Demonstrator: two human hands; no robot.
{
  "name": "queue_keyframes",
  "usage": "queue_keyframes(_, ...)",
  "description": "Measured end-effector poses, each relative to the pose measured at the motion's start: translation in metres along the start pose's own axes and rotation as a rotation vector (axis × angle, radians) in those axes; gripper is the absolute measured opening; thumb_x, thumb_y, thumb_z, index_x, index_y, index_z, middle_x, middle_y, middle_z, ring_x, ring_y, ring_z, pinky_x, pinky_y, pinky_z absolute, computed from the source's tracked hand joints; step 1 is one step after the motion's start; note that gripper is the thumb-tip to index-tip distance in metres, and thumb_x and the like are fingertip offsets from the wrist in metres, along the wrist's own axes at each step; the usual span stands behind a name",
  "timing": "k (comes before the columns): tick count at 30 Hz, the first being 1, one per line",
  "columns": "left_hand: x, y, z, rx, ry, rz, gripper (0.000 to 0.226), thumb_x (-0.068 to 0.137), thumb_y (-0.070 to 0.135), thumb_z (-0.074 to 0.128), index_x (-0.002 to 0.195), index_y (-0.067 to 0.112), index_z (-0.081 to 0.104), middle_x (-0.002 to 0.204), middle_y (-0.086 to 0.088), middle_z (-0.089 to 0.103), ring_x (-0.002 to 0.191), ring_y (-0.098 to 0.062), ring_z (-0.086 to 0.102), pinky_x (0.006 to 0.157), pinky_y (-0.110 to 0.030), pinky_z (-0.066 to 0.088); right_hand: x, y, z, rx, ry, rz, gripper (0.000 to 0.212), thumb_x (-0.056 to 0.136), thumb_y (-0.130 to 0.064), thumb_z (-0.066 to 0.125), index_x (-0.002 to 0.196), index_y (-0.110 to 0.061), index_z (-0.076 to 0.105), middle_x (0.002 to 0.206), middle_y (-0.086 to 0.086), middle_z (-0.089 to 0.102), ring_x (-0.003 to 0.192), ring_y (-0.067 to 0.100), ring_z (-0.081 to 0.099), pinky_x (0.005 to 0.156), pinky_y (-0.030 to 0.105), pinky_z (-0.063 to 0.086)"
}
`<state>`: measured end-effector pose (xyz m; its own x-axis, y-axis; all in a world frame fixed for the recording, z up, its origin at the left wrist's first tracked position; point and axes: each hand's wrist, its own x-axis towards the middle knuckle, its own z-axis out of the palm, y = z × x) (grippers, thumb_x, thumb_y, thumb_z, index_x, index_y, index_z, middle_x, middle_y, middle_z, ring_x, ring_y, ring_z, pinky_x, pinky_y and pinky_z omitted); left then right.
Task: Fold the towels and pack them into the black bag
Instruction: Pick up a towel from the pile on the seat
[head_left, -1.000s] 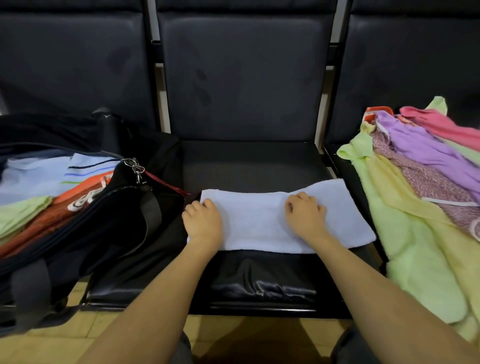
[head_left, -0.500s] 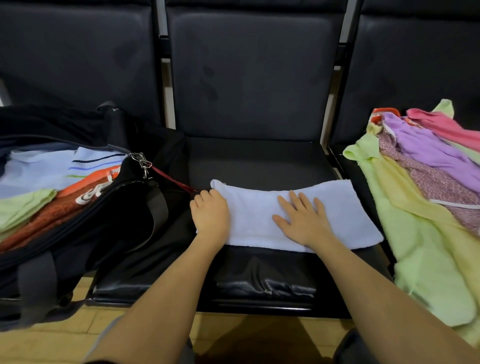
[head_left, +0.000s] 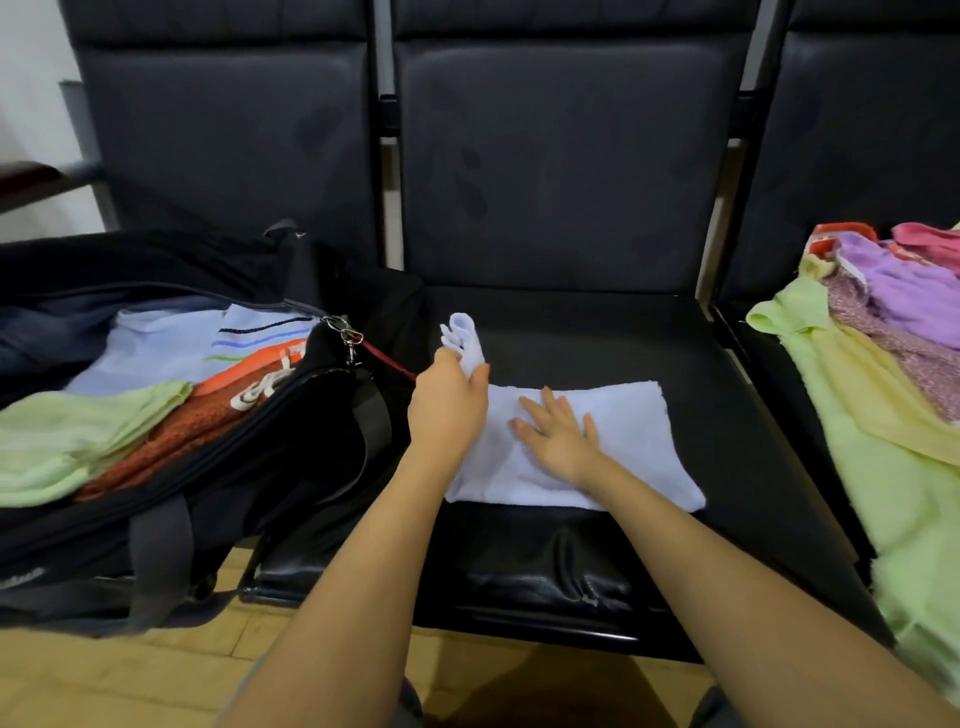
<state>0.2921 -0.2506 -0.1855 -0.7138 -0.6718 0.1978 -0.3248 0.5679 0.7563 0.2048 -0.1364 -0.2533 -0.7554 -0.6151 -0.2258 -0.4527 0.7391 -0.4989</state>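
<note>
Since a moment ago we've lifted the white towel's (head_left: 613, 441) left end. Beside the black bag (head_left: 291, 457), it lies on the seat (head_left: 727, 467), long axis left-right. Our left hand (head_left: 449, 410) pinches that end; right hand (head_left: 558, 434) presses flat.

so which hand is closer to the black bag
Left. The left hand grips the white towel's lifted end right beside the black bag; the right hand presses flat on the towel, farther from the bag.

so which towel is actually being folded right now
The white towel on the middle seat; the left hand lifts its end, the right hand presses it flat.
</note>
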Motion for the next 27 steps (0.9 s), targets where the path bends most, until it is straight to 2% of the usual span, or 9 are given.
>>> queue_keyframes(2,0.0,0.004,0.005,-0.131,-0.013,-0.038,0.025,0.094,0.03,0.048,0.095,0.005,0.052,0.074,-0.001,0.054,0.062,-0.013,0.05,0.052,-0.026,0.035,-0.008,0.007,-0.01,0.142,0.15,-0.063,0.048,0.1,-0.041,0.037,0.145,-0.024,0.036,0.16,0.0,0.011,0.146,0.018,0.009,0.117,0.036,0.004)
queue_keyframes(6,-0.006,0.025,0.029,-0.248,-0.089,-0.042,0.02,0.094,0.026,0.049,0.083,0.009,0.049,0.068,0.002,0.051,0.055,-0.008,0.045,0.049,-0.024,0.033,-0.033,0.04,-0.035,-0.174,0.321,-0.048,0.037,0.1,-0.032,0.04,0.134,-0.019,0.049,0.138,0.002,0.043,0.125,0.024,0.038,0.104,0.034,0.025)
queue_keyframes(9,-0.016,0.041,0.054,-0.247,-0.156,0.061,0.036,0.093,0.022,0.048,0.06,0.01,0.038,0.05,0.005,0.038,0.04,-0.006,0.034,0.044,-0.021,0.028,-0.048,0.058,-0.053,-0.147,0.372,0.093,0.03,0.101,-0.026,0.035,0.121,-0.016,0.056,0.119,0.004,0.055,0.11,0.023,0.046,0.093,0.034,0.03)
queue_keyframes(14,-0.034,0.075,0.091,-0.329,-0.367,0.012,0.051,0.099,0.041,0.038,0.056,0.014,0.035,0.041,0.009,0.037,0.04,-0.004,0.039,0.045,-0.015,0.034,-0.055,0.074,-0.066,0.021,0.449,0.222,0.031,0.102,-0.023,0.028,0.115,-0.012,0.054,0.107,0.008,0.062,0.106,0.026,0.053,0.091,0.035,0.028)
queue_keyframes(16,-0.04,0.071,0.107,-0.121,-0.537,0.065,0.043,0.1,0.028,0.039,0.059,0.015,0.043,0.056,0.005,0.05,0.056,-0.005,0.048,0.061,-0.022,0.042,-0.055,0.077,-0.067,0.037,0.465,0.255,0.034,0.103,-0.026,0.026,0.112,-0.01,0.055,0.108,0.01,0.062,0.106,0.027,0.054,0.09,0.035,0.029)
queue_keyframes(18,-0.042,0.062,0.113,-0.006,-0.623,0.076,0.032,0.097,0.015,0.039,0.072,0.004,0.056,0.076,-0.012,0.061,0.074,-0.024,0.059,0.074,-0.037,0.05,-0.057,0.077,-0.068,0.049,0.47,0.279,0.036,0.103,-0.031,0.027,0.108,-0.009,0.055,0.104,0.012,0.063,0.104,0.029,0.056,0.093,0.038,0.03)
queue_keyframes(20,-0.039,0.059,0.11,-0.096,-0.57,0.034,0.028,0.096,0.01,0.038,0.093,-0.004,0.062,0.093,-0.021,0.065,0.087,-0.034,0.063,0.083,-0.045,0.052,-0.057,0.076,-0.066,-0.019,0.468,0.277,0.032,0.101,-0.034,0.033,0.107,-0.01,0.054,0.102,0.01,0.063,0.102,0.027,0.056,0.094,0.039,0.031)
queue_keyframes(22,-0.036,0.058,0.099,-0.068,-0.463,0.031,0.029,0.098,0.01,0.036,0.112,-0.001,0.059,0.112,-0.017,0.062,0.102,-0.031,0.06,0.092,-0.036,0.047,-0.056,0.074,-0.066,-0.103,0.474,0.283,0.033,0.099,-0.038,0.038,0.11,-0.011,0.053,0.109,0.008,0.061,0.105,0.025,0.055,0.097,0.04,0.032)
queue_keyframes(27,-0.034,0.032,0.089,0.585,-0.264,-0.029,0.042,0.096,0.023,0.043,0.136,0.016,0.032,0.138,-0.016,0.03,0.125,-0.034,0.033,0.105,-0.04,0.028,-0.055,0.07,-0.072,-0.227,0.545,0.371,0.055,0.094,-0.054,0.041,0.121,-0.007,0.052,0.124,0.013,0.056,0.118,0.03,0.05,0.101,0.042,0.033)
